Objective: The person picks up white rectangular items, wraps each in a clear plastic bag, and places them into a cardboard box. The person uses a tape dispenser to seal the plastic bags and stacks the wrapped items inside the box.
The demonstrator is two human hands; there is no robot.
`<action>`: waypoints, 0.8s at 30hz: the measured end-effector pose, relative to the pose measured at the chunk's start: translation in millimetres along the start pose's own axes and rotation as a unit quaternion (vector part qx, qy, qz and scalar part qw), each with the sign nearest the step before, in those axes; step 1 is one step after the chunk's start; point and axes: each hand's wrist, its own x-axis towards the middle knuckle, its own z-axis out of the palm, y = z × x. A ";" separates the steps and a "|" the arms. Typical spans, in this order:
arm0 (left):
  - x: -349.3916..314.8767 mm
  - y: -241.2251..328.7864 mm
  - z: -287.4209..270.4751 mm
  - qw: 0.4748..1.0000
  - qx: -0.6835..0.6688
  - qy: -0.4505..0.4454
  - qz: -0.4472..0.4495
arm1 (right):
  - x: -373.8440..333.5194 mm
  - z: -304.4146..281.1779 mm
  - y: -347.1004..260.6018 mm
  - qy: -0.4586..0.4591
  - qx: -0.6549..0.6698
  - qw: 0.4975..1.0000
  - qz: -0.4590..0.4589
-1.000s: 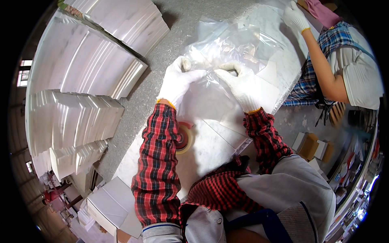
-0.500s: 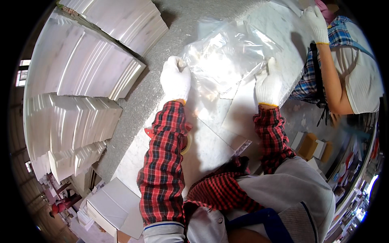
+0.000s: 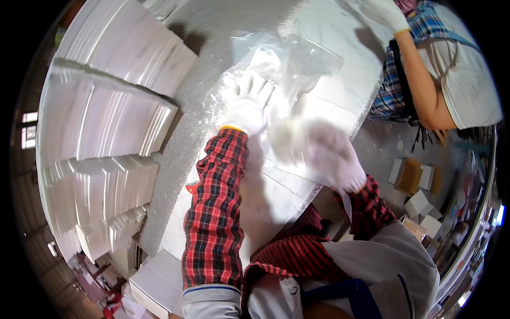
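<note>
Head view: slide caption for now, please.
Gloved left hand spread over clear plastic, gloved right hand motion-blurred, white slabs along the left.

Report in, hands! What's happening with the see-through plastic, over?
Left hand open, fingers spread on clear plastic. Right hand blurred, grip unclear. Co-worker's gloved hand apart, upper right.

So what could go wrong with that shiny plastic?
It could slip or wrinkle: the plastic looks thin and loose under the spread left hand. And the right hand is a blur close by, so it might accidentally bump the plastic out of place.
</note>
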 end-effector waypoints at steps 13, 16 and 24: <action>70.6 -16.4 -42.1 0.936 -0.129 0.042 -0.324 | -279.2 -84.5 83.6 -0.356 -0.408 0.754 0.373; 66.4 -17.5 -48.7 0.977 -0.018 0.070 -0.200 | -291.5 -85.2 91.9 -0.274 -0.413 0.796 0.347; -10.6 -36.5 -112.9 0.971 -0.162 -0.080 -0.154 | -217.7 -86.0 51.6 -0.164 -0.353 0.893 0.225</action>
